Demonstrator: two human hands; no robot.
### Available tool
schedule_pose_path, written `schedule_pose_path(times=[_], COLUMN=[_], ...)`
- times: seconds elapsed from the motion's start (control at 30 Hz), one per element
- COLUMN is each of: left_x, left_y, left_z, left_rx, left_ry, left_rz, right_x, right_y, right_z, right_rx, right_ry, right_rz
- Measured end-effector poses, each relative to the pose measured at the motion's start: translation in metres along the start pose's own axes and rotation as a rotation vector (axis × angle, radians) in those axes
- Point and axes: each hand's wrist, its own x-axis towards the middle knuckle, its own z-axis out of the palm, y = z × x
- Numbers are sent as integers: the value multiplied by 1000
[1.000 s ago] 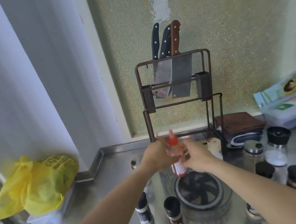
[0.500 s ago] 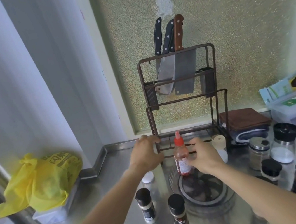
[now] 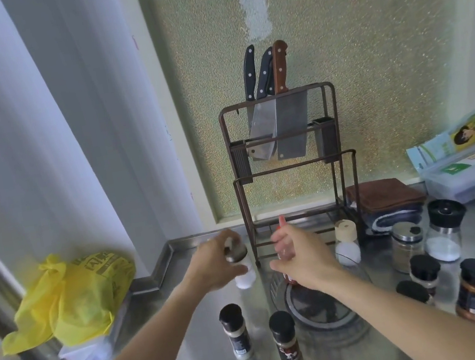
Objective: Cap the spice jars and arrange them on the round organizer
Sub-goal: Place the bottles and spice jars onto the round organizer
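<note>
Nearest, two black-capped spice jars (image 3: 284, 345) stand on the steel surface (image 3: 196, 357) beside the round organizer (image 3: 318, 307). Farther on, the right hand (image 3: 300, 258) hangs loosely spread before the red sauce bottle (image 3: 282, 227) at the organizer's far edge. The left hand (image 3: 217, 265) holds a white shaker jar (image 3: 239, 260). A bump could tip that tall bottle over.

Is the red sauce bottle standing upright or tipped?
Upright: the red sauce bottle stands with its nozzle pointing up, partly hidden behind the right hand.

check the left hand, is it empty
No, the left hand grips a white jar by its dark cap.
</note>
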Motion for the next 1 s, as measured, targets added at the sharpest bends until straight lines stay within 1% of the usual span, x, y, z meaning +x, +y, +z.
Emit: schedule_pose_path(times=[0.07,0.17,0.37,0.6,0.67,0.9,0.93,1.0], left_x=[-7,-10,-6,1,3,1,-2,-7], left_y=[19,46,65,59,55,53,57,67], left_z=[-16,-22,15,44,50,47,42,30], left_rx=[-39,-76,-38,-43,-53,-1,4,0], left_ry=[24,7,-95,-142,-149,-146,-129,-19], left_rz=[43,91,153,95,81,57,70,136], right_x=[2,2,-13,-12,-11,-11,-11,-11], right_y=[-5,-6,16,34,37,43,44,50], right_z=[-5,-8,1,28,32,29,21,-1], right_rx=[11,28,-5,-106,-87,-69,-78,-106], right_ry=[-29,-39,-25,35,42,17,22,48], right_rz=[-26,-46,26,100,146,182,187,193])
